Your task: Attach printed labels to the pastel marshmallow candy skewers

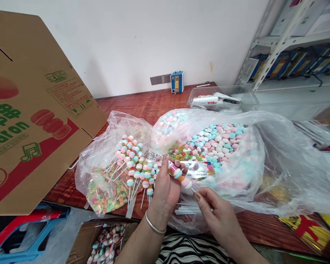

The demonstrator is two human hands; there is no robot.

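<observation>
My left hand (165, 187) is closed around a small printed plastic wrapper (171, 168), its fingers curled beneath it. A marshmallow candy skewer (186, 182) in pink, white, blue and orange lies with its upper end at the wrapper; how far it goes inside is hard to tell. Thumb and fingertips of my right hand (216, 211) pinch the skewer's white stick at the lower end. Several finished-looking candy skewers (139, 161) lie left of my left hand. Behind my fingers, another printed wrapper (199, 168) rests on the loose candy.
Plastic bags hold pastel marshmallows (220, 141) and ring candies (104, 190). White sticks (187, 208) lie near the table edge. A large carton (44, 110) stands left; a box of candy skewers (106, 242) sits below. Behind are a transparent bin (222, 97) and a blue device (177, 82).
</observation>
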